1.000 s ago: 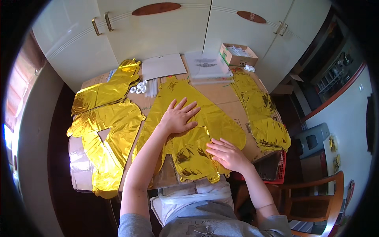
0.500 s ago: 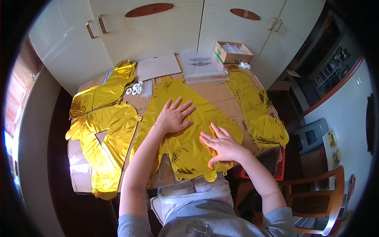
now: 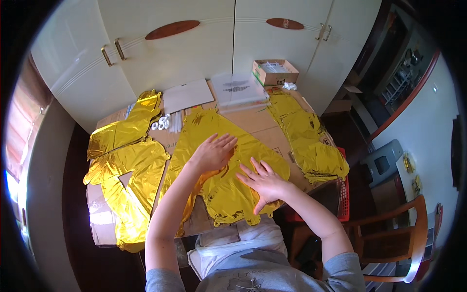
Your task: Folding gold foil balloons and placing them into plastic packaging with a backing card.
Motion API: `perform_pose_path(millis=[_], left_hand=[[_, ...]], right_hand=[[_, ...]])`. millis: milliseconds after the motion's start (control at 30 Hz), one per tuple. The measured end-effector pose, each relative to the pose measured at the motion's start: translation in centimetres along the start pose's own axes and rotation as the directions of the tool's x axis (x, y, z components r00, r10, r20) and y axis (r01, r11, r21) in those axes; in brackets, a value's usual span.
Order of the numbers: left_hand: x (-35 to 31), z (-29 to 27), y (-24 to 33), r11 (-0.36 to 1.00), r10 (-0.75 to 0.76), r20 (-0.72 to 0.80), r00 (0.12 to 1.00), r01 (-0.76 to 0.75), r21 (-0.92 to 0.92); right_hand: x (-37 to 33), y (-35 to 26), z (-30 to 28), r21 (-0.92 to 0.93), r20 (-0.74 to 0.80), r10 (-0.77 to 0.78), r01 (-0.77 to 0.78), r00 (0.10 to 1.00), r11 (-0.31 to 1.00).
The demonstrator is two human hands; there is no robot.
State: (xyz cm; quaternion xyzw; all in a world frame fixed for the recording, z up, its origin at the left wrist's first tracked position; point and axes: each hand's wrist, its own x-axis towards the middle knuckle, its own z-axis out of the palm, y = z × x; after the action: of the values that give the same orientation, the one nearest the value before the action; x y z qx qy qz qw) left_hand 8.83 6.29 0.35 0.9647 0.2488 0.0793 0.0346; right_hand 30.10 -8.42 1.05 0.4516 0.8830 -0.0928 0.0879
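Observation:
A flat, uninflated gold foil balloon (image 3: 214,187) lies in front of me on the cardboard-covered table, shaped with a broad point at its far end. My left hand (image 3: 213,153) rests palm down on its middle, fingers stretched and close together. To the right and nearer me, my right hand (image 3: 266,186) lies on the same foil with fingers spread. Neither hand grips anything. Other flat gold foil balloons lie to the left (image 3: 141,163) and in a layered pile to the right (image 3: 311,141).
At the back are a grey-white board (image 3: 187,96), a clear plastic sheet (image 3: 238,91) and an open carton (image 3: 275,74) of white sticks. White ribbon rolls (image 3: 161,122) lie beside clear tubes (image 3: 175,121). A red basket (image 3: 344,194) and wooden chair (image 3: 416,233) stand at right.
The whole view has shifted slightly. My left hand has slid a little rightward over the foil, its fingers drawing closer together. My right hand stays spread at nearly the same spot.

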Motion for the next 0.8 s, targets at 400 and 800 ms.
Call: perform_pose_path(millis=[400,800], left_hand=[[-1.7,1.1,2.2,0.995,0.011,0.100,0.995,-0.020,0.093],[-1.7,1.9,2.1,0.996,0.030,0.054,0.998,-0.035,0.085]], right_hand=[[-1.9,-0.1,-0.7,0.100,-0.134,0.002,0.011,0.991,0.995],[-9.0,-3.8,5.8,0.419,-0.536,0.630,-0.470,0.562,0.777]])
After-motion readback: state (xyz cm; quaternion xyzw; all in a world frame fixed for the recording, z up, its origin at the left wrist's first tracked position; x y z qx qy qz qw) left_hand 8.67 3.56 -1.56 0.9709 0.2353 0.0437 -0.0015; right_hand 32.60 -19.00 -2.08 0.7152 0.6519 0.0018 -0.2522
